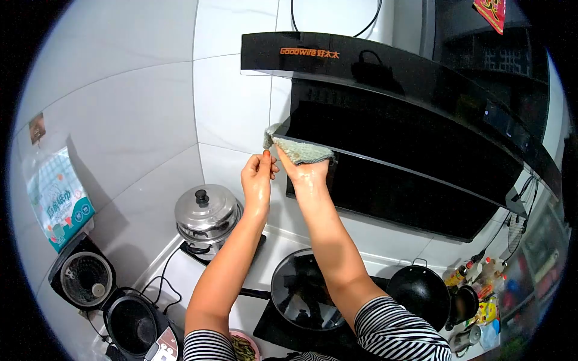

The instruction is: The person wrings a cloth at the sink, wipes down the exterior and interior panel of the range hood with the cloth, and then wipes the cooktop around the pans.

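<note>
A pale green cloth (pixel 304 150) is folded over the lower left corner of the black range hood's panel (pixel 385 138). My right hand (pixel 310 172) presses it there from below, its fingers mostly covered by the cloth. Just left of it, my left hand (pixel 257 174) is raised with its fingers curled together, the tips close under the cloth's left end. I cannot make out whether those fingertips pinch anything. Both wrists look wet.
Below stand a lidded steel pot (pixel 208 213), a glass-lidded pan (pixel 304 289) and a black wok (pixel 419 295). An open rice cooker (pixel 135 325) is at lower left. Tissue packaging (pixel 60 198) hangs on the left wall. Bottles (pixel 460 274) crowd the right.
</note>
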{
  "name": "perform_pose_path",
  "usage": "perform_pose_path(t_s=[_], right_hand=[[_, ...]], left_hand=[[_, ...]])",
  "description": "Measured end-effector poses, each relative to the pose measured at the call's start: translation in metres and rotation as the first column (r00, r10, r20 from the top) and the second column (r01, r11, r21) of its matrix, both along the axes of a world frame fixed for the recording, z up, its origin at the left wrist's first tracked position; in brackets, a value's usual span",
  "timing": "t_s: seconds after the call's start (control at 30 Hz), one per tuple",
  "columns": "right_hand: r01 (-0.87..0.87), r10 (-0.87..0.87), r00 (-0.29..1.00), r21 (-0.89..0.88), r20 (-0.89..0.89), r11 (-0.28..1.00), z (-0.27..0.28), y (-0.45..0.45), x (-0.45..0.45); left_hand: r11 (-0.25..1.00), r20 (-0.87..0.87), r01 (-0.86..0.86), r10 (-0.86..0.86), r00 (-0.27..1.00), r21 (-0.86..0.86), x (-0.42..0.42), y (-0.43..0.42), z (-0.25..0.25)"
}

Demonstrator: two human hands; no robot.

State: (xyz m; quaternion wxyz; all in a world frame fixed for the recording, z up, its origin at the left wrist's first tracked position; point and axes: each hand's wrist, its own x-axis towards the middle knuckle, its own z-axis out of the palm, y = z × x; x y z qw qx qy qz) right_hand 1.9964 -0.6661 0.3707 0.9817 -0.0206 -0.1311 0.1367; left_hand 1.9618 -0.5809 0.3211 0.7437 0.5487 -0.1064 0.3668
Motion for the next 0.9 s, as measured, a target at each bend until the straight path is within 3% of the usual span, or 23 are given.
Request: perform_pose_path(t_s=[0.1,0.23,0.4,0.47,0.5,0.6,0.7,0.9], right_hand=[[-0.067,0.063,0.997,0.137,0.034,0.988,0.009,0.011,0.024],[0.028,-0.029,1.000,0.079,0.012,0.996,0.033,0.006,0.037],[0.067,-0.065,0.998,0.138,-0.020,0.988,0.041,0.000,0.050],[-0.082,-0.002,0.960,0.288,0.279,0.954,0.028,-0.009,0.090],[-0.067,-0.024,0.951,0.281,0.309,0.957,0.028,-0.010,0.093],[0.118,-0.161,0.949,0.168,0.271,0.979,0.018,-0.017,0.097],[0.291,-0.295,0.915,0.058,0.276,0.955,0.010,-0.028,0.095],[0.598,-0.513,0.771,-0.154,0.376,0.786,-0.003,-0.082,0.104]], left_hand=[[0.998,-0.026,0.057,-0.056,0.998,0.036,0.001,0.002,0.005],[0.987,-0.130,0.158,-0.156,0.979,0.010,0.012,-0.005,0.010],[0.974,-0.036,0.224,-0.226,0.973,-0.043,0.016,-0.015,0.023],[0.970,-0.007,0.240,-0.240,0.971,-0.042,0.019,-0.019,0.028],[0.971,0.004,0.237,-0.237,0.972,-0.017,0.021,-0.021,0.030],[0.976,0.017,0.218,-0.218,0.976,-0.008,0.027,-0.030,0.032],[0.980,-0.038,0.172,-0.176,0.984,-0.105,0.030,-0.033,0.027],[0.983,-0.039,0.150,-0.155,0.987,-0.103,0.029,-0.031,0.024]])
